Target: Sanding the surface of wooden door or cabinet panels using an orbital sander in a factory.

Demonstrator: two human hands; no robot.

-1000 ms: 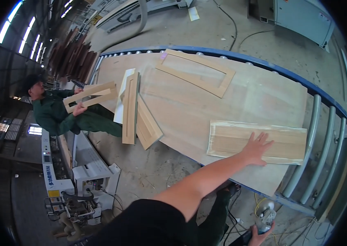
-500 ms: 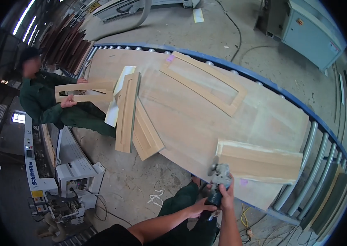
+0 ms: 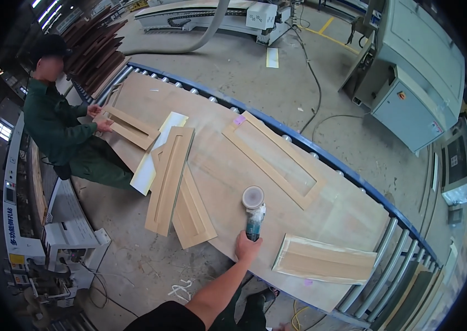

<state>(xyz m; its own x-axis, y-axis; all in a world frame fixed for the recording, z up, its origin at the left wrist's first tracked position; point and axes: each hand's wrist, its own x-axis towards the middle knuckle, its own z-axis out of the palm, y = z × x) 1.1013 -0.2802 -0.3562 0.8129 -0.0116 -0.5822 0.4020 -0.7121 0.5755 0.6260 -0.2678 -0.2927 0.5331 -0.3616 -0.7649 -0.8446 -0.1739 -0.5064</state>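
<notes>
My left hand [image 3: 248,248] reaches forward over the near edge of the large board and is closed around the teal body of an angle grinder [image 3: 254,220]. Its round, pale disc [image 3: 253,197] faces up, away from me. Whether the tool touches the board cannot be made out. Only a sliver of what looks like my right hand [image 3: 283,327] shows at the lower edge, its fingers hidden. To the right of the grinder lies a wooden panel [image 3: 324,260] with whitish borders. Beyond the disc lies a wooden frame [image 3: 272,160] with an open middle.
A large board [image 3: 217,149] covers the roller conveyor [image 3: 374,276]. Two panelled doors [image 3: 170,182] overlap at left, beside a white-and-yellow strip [image 3: 159,153]. A co-worker [image 3: 62,121] holds a wooden frame [image 3: 128,128] at far left. Cables [image 3: 298,317] lie on the floor.
The grinder has moved left and farther over the board, its disc turned upward. My right hand has left the tool; my left hand alone holds it. The co-worker's frame is lower, and the view has shifted.
</notes>
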